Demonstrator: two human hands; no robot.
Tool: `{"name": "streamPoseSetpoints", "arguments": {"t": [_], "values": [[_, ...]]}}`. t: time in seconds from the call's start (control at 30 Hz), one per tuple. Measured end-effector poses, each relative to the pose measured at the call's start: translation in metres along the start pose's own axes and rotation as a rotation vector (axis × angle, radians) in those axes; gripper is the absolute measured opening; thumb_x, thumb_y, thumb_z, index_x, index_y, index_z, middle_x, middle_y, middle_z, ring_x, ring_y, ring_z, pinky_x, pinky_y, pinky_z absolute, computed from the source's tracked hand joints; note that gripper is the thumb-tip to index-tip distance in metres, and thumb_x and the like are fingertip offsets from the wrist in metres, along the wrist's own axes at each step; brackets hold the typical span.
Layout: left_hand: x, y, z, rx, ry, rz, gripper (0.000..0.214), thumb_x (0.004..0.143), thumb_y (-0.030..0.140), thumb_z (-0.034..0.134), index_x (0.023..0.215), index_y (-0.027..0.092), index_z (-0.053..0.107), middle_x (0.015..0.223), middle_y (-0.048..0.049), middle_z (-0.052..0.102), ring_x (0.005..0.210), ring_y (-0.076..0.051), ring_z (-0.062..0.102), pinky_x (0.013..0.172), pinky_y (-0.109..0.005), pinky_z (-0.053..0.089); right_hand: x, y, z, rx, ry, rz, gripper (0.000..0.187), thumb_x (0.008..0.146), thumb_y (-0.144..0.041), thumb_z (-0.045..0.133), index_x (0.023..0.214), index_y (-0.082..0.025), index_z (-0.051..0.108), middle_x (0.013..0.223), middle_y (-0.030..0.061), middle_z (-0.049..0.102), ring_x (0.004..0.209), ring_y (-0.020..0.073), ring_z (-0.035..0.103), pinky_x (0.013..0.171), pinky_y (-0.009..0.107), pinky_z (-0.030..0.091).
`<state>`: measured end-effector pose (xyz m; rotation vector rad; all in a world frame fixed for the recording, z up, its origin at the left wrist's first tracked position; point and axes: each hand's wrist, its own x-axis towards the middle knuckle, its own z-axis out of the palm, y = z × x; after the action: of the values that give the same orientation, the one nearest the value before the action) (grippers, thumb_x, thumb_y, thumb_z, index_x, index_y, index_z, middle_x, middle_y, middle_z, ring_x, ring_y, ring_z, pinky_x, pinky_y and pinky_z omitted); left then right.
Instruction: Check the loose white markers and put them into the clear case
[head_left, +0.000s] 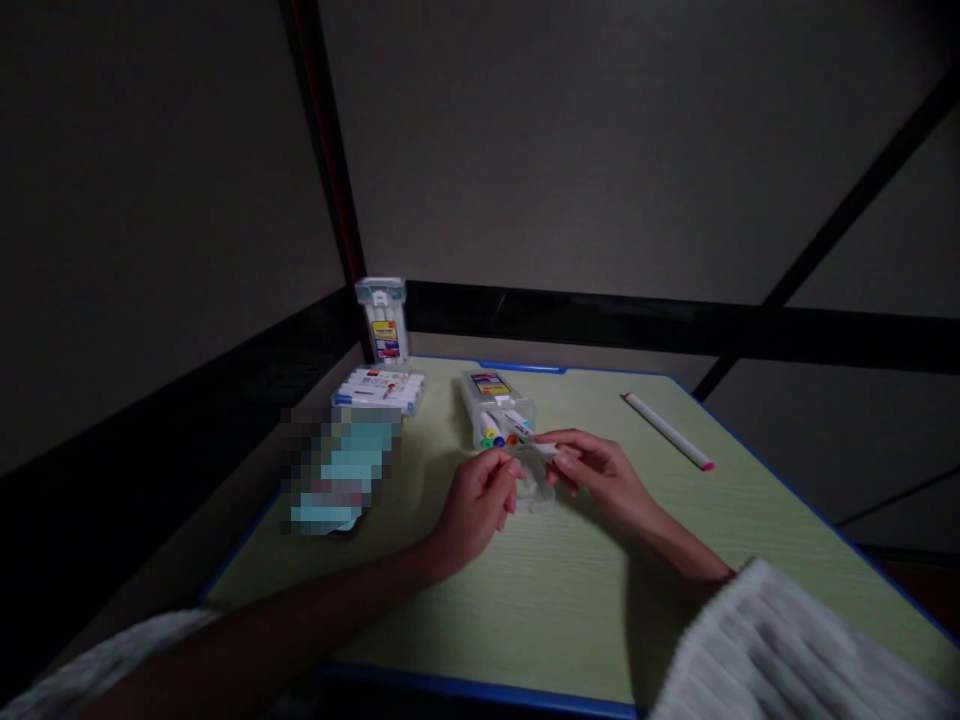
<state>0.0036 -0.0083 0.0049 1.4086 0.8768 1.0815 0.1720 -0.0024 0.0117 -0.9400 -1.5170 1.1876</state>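
A clear plastic marker case (pixel 471 392) lies on its side on the table, its mouth toward me. Several markers with coloured ends (pixel 489 437) fill its mouth. My right hand (pixel 600 470) pinches a white marker (pixel 541 448), whose far end is at the case's opening. In front of the mouth, the clear lid (pixel 538 496) hangs down to the tabletop. My left hand (pixel 478 505) is curled closed beside this lid; whatever its fingertips grip is hidden.
A white marker with pink ends (pixel 667 432) lies to the right on the pale green table (pixel 555 610). At the back left stands another marker case (pixel 385 325), with a flat marker pack (pixel 379 390) before it. A blurred turquoise object (pixel 345 470) lies nearer.
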Motion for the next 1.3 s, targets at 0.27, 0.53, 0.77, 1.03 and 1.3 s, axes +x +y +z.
{"name": "streamPoseSetpoints", "arguments": {"t": [0.27,0.53,0.77,1.03,1.3], "values": [[0.0005,-0.0015,0.0017,0.009,0.0,-0.009,0.024,0.078,0.037,0.044,0.066,0.016,0.047,0.045,0.0084,0.04,0.032,-0.003,0.031,0.032,-0.016,0.023,0.0029,0.0075,0.0081,0.026,0.023,0.053,0.031,0.072,-0.034,0.062,0.095,-0.016,0.054,0.056,-0.0019,0.06,0.042,0.0062,0.04,0.041,0.02,0.03],[0.0009,-0.0029,0.0022,0.008,-0.006,-0.007,0.022,0.078,0.035,0.043,0.067,0.016,0.047,0.044,0.0084,0.04,0.032,-0.003,0.031,0.032,-0.015,0.023,0.0014,0.008,0.0102,0.162,0.011,0.036,0.023,0.071,-0.029,0.064,0.074,-0.02,0.043,0.067,-0.0013,0.064,0.045,0.0051,0.043,0.044,0.019,0.034],[0.0011,-0.0029,0.0015,0.006,-0.006,-0.014,0.024,0.078,0.038,0.044,0.067,0.016,0.047,0.044,0.0085,0.04,0.032,-0.003,0.031,0.032,-0.015,0.023,0.002,0.0102,0.0088,0.151,-0.046,0.054,0.014,0.07,-0.024,0.063,0.078,-0.016,0.056,0.073,0.0015,0.062,0.052,0.0061,0.045,0.045,0.019,0.036],[-0.0008,0.0003,0.0018,0.01,-0.005,-0.008,0.024,0.078,0.036,0.044,0.066,0.016,0.046,0.046,0.008,0.04,0.033,-0.002,0.032,0.033,-0.015,0.024,0.0018,0.0043,0.0072,0.033,-0.031,0.102,0.032,0.07,-0.027,0.063,0.101,-0.018,0.062,0.092,0.0067,0.064,0.056,0.0093,0.046,0.048,0.023,0.037],[-0.0002,-0.0004,0.0015,0.013,-0.013,-0.012,0.02,0.078,0.031,0.042,0.066,0.016,0.046,0.045,0.0078,0.04,0.033,-0.002,0.032,0.033,-0.015,0.024,0.002,0.0058,0.002,-0.103,-0.001,0.078,0.031,0.072,-0.03,0.06,0.099,-0.015,0.061,0.053,-0.0031,0.049,0.047,0.0091,0.039,0.047,0.024,0.031]]}}
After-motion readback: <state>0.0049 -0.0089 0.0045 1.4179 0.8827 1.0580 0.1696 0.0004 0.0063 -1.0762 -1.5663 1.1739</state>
